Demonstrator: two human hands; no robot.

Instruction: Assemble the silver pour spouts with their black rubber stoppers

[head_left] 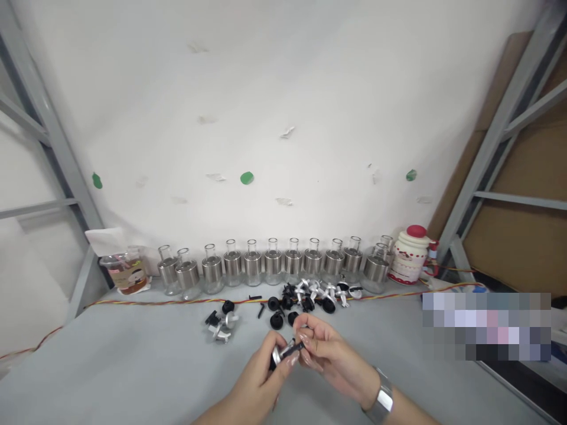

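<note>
My left hand [261,378] is closed around a silver-and-black bottle pourer top [276,356], held low over the front middle of the table. My right hand [336,357] pinches a slim black piece [294,349] that lies against the pourer top; whether the two are joined I cannot tell, as fingers cover part of them. Just beyond my hands are loose black round caps [276,321] and a heap of silver pourer parts [315,288]. A smaller cluster of silver and black pourer tops [220,330] lies to the left. Short black sticks [261,310] rest between them.
Several glass bottles with steel bands [273,260] line the back by the white wall. A plastic drink cup [128,273] stands at the left end, a cream jar with a red lid [410,257] at the right. Twisted red-yellow wire [146,303] crosses the grey table [133,366].
</note>
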